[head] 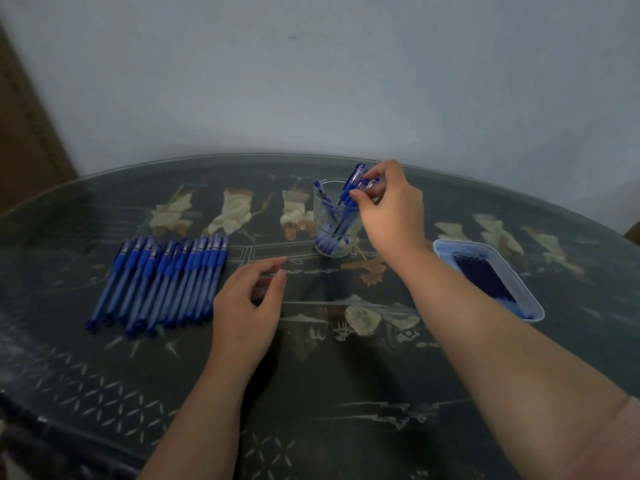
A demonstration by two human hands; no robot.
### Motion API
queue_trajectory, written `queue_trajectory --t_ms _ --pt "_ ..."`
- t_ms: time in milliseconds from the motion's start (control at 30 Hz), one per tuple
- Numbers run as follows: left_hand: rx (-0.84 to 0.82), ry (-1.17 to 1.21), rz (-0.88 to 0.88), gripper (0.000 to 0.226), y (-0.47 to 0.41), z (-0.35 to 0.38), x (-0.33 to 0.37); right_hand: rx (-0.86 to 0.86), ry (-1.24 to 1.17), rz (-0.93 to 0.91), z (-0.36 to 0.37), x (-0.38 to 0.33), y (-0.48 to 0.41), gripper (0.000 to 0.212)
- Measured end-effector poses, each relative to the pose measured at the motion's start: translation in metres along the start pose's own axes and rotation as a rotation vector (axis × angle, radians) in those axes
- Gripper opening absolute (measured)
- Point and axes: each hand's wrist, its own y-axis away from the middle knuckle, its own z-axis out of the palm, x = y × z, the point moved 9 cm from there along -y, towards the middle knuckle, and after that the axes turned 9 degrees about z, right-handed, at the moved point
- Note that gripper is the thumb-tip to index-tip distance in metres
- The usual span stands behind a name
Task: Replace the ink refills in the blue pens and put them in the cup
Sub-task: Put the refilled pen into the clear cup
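A clear cup (334, 223) stands at the middle back of the table with several blue pens (329, 233) leaning inside it. My right hand (389, 206) is over the cup's right rim, its fingertips pinching a blue pen (355, 183) whose lower end is in the cup. A row of several blue pens (162, 282) lies on the table at the left. My left hand (249, 303) hovers just right of that row, fingers loosely curled and holding nothing. A clear plastic tray (530, 296) at the right holds several dark blue ink refills (485, 275).
The table (311, 393) is dark glass over a painted pattern, with a curved edge near me. A grey wall (311, 81) stands right behind it. A brown panel (27, 133) is at the far left.
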Motion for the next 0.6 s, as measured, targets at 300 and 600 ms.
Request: queue_trajectory --t_ms 300,600 --pt "0.011 0.024 -0.003 0.022 0.000 -0.001 -0.001 -0.003 -0.027 0.031 -0.005 0.003 0.004 0.026" --pt "0.161 -0.017 0.112 0.022 -0.002 -0.045 0.023 0.141 -0.123 -0.008 -0.033 -0.013 0.047 0.023"
